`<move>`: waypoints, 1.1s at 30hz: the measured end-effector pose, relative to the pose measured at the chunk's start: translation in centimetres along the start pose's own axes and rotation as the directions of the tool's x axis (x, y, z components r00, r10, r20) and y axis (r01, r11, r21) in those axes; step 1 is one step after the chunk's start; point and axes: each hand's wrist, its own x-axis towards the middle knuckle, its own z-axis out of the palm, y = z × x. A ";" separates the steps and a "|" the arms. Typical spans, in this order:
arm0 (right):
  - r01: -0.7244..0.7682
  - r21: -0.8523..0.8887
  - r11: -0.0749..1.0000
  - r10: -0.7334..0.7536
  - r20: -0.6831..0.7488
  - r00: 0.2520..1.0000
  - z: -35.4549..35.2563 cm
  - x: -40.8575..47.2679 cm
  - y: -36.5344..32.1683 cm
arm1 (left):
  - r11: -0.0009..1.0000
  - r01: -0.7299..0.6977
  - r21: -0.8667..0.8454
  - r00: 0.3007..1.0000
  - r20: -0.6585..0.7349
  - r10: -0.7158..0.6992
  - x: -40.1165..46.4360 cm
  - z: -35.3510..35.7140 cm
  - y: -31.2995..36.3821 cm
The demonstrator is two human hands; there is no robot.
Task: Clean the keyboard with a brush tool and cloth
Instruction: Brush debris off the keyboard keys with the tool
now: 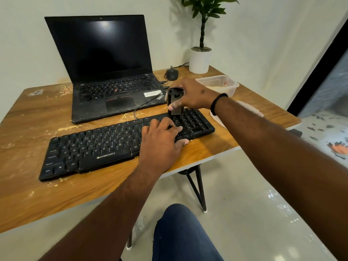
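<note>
Nearest, a knee in dark blue trousers sits below the edge of the scuffed wooden worktop, so the person is evidently seated close enough to reach across it. On the worktop lies the black full-size keyboard with white lettering, set slantwise with its number pad end farther away. The left hand rests on the keys toward that end, its fingers spread and fairly straight, the thumb hooked over the near edge; this looks like a way to pin the keyboard down so it does not slide while being brushed. Just beyond, the right hand grasps the small dark block-shaped brush tool from above, fingers curled round its top, holding it upright with its lower end at the keys near the number pad, which suits working bristles down into the gaps. I judge the brushing step to be under way on this section. A pale folded cloth lies under the right forearm, near the keyboard's far end. Farther back stand a clear plastic tub, an open black laptop, a dark corded mouse and a white potted plant.
</note>
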 end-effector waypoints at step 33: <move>-0.196 -0.006 0.981 0.189 -0.245 0.951 -0.2 -3.0 0.5 | 1.000 -0.007 0.006 1.000 -0.018 0.007 0.1 0.3 -0.2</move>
